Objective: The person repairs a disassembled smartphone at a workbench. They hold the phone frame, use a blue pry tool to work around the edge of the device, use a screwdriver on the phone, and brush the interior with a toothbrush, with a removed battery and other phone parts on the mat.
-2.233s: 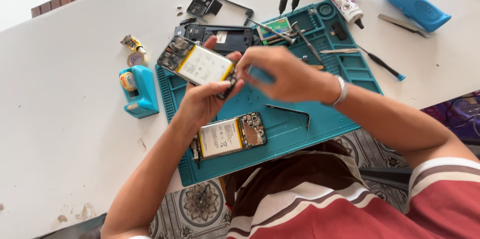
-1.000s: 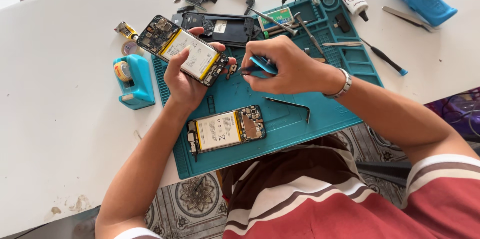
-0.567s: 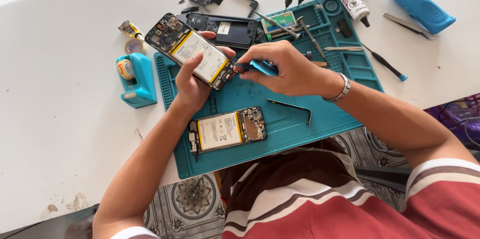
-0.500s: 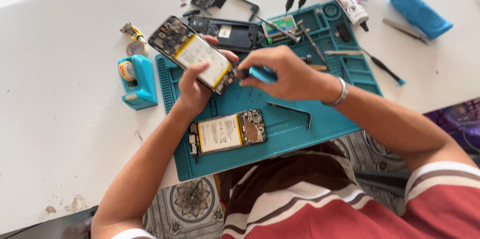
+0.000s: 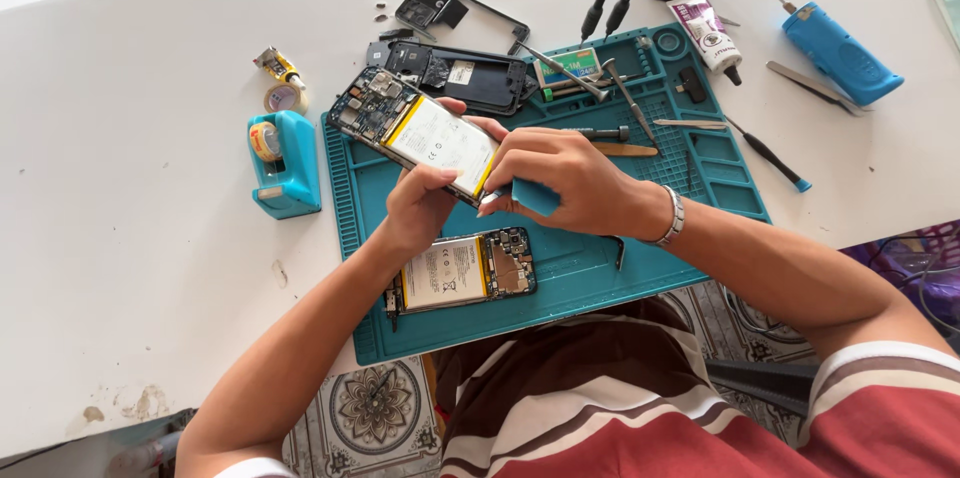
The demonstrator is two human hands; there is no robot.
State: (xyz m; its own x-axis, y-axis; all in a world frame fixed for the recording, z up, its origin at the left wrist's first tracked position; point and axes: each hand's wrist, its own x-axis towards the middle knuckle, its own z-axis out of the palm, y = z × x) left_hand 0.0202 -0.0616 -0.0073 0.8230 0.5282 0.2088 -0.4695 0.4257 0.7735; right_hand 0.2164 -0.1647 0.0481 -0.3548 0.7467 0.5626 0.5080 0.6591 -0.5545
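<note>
My left hand point(image 5: 420, 206) holds an opened phone point(image 5: 415, 133) above the teal work mat point(image 5: 600, 273); its white battery and circuit board face up. At the phone's lower end my right hand point(image 5: 570, 178) grips a blue-handled tool point(image 5: 535, 196), tip against the edge. On the mat below my hands lies a second opened phone point(image 5: 463, 270) with its battery showing.
A teal tape dispenser point(image 5: 284, 160) stands left of the mat. Black phone covers point(image 5: 455, 68) lie at the mat's far edge. Screwdrivers, tweezers point(image 5: 575, 73), a glue tube point(image 5: 708, 33) and a blue electric screwdriver point(image 5: 838, 40) are spread at the back right.
My left hand has kept the phone raised and turned it slightly. My right hand with the blue tool has stayed at its lower end. The camera view shifted a little.
</note>
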